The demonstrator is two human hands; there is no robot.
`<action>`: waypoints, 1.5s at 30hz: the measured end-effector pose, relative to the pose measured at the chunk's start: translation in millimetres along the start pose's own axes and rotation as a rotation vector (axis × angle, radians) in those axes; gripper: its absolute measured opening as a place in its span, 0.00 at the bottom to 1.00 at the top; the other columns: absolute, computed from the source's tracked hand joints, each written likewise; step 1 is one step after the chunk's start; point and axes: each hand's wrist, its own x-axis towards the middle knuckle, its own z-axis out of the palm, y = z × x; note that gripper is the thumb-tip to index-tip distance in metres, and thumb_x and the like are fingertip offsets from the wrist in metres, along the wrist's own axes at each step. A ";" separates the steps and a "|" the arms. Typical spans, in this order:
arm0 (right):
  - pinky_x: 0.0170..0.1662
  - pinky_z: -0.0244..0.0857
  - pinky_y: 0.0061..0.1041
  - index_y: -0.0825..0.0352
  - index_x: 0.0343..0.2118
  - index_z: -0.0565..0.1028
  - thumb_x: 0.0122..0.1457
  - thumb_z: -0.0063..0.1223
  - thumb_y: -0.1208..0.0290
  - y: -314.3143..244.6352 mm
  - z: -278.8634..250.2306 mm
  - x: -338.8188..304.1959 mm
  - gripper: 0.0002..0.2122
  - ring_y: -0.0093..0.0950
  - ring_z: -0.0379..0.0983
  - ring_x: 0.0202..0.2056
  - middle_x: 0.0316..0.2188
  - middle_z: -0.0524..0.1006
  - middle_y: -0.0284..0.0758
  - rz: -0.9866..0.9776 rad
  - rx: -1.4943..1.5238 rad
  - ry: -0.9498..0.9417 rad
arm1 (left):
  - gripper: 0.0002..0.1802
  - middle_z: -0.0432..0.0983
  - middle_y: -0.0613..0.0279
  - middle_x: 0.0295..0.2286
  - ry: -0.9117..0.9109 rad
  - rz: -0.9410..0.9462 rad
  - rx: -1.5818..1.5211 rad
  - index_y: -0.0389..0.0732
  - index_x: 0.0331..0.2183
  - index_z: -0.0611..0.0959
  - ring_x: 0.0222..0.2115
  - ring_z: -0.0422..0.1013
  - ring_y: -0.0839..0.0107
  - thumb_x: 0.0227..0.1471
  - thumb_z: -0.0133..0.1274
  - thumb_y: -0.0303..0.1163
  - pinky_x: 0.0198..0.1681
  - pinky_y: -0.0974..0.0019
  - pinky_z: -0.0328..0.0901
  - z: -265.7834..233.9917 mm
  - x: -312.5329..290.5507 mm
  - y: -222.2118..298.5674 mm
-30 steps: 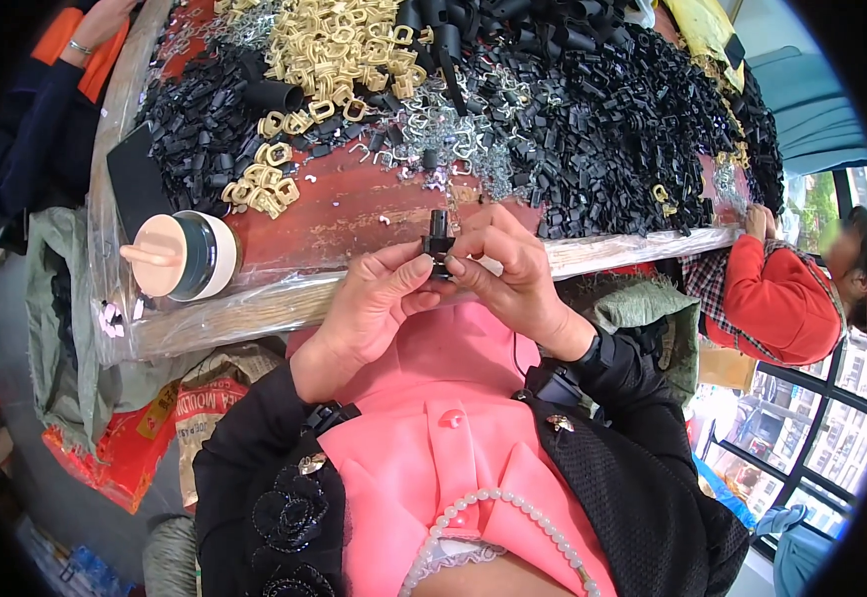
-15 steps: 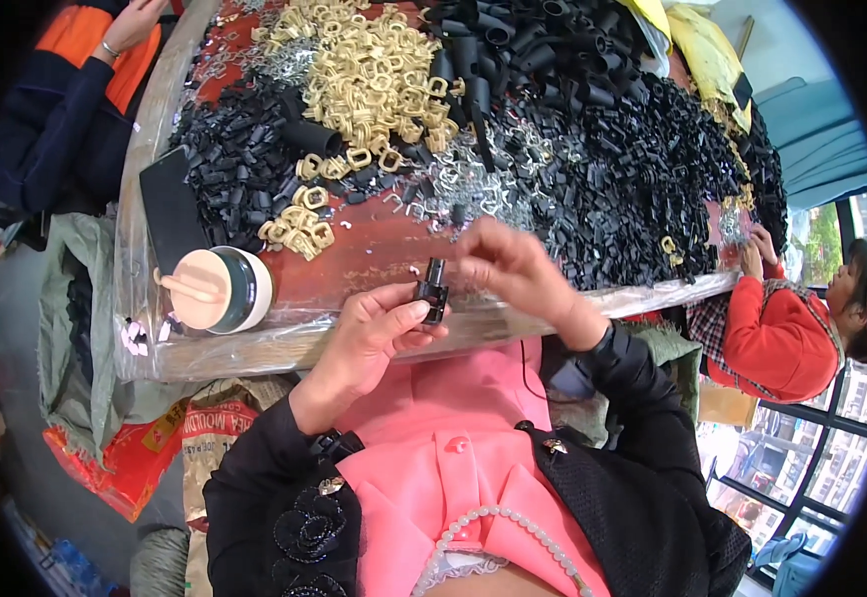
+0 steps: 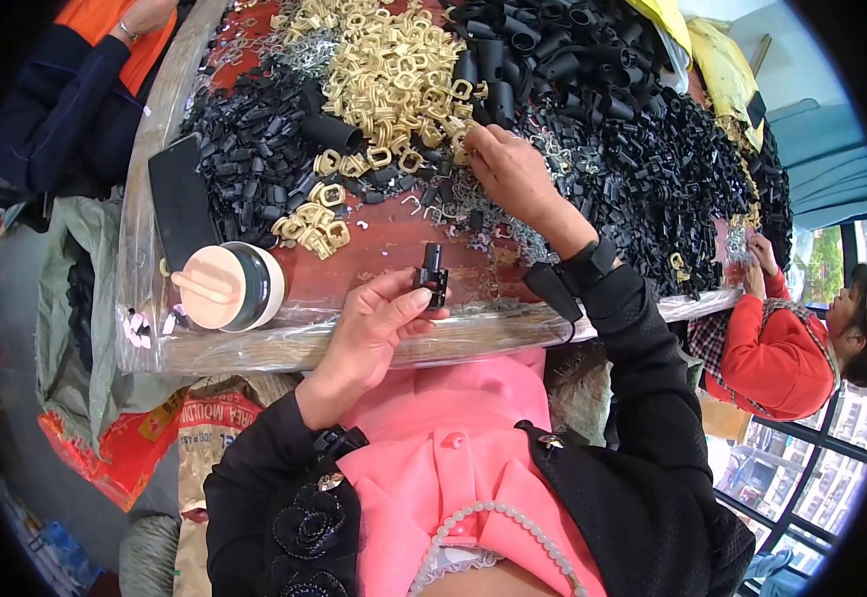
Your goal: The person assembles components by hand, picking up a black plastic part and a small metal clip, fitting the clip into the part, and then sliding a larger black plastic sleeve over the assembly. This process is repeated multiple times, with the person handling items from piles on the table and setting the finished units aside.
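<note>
My left hand (image 3: 379, 323) is closed around a small black plastic fitting (image 3: 432, 277) with a short upright tube on top, held above the table's near edge. Farther out, my right hand (image 3: 513, 177) reaches into the piles, back of the hand up. Its fingers are curled together, their tips at the edge of the gold square rings (image 3: 393, 75), close to the black tubes (image 3: 500, 102); whatever they pinch is hidden. Silver wire clips (image 3: 463, 204) lie scattered just below that hand.
Small black parts cover the table's right side (image 3: 642, 189) and left side (image 3: 249, 149). A lidded jar (image 3: 209, 289) stands near the left corner beside a black flat panel (image 3: 177, 199). Co-workers sit left (image 3: 65, 109) and right (image 3: 771, 343). Sacks (image 3: 80, 318) stand left of the table.
My right hand has moved away from the fitting, up and out to the gold rings. The left hand still holds the fitting in nearly the same place. The view has shifted slightly.
</note>
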 end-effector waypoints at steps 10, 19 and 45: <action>0.26 0.59 0.23 0.67 0.28 0.66 0.51 0.44 0.73 1.2 -15.1 -18.7 0.04 0.25 0.66 0.25 0.23 0.69 0.32 0.301 0.498 -0.026 | 0.14 0.72 0.56 0.34 0.019 0.090 -0.049 0.34 0.38 0.72 0.33 0.70 0.72 0.47 0.47 0.29 0.34 0.76 0.66 7.1 1.6 -9.0; 0.36 0.58 0.15 0.67 0.31 0.68 0.56 0.40 0.71 -65.7 -28.1 -64.6 0.06 0.16 0.64 0.31 0.29 0.70 0.28 0.747 1.625 -0.173 | 0.14 0.71 0.61 0.34 -0.067 0.249 -0.232 0.37 0.38 0.73 0.37 0.67 0.75 0.47 0.48 0.29 0.41 0.73 0.62 15.6 19.2 -6.2; 0.22 0.53 0.14 0.69 0.27 0.66 0.54 0.45 0.72 -71.5 -67.9 -91.3 0.06 0.15 0.58 0.19 0.18 0.64 0.26 0.300 1.159 -0.229 | 0.14 0.72 0.56 0.33 -0.049 0.053 -0.161 0.34 0.39 0.70 0.33 0.71 0.69 0.48 0.45 0.29 0.36 0.74 0.68 11.7 0.8 -12.5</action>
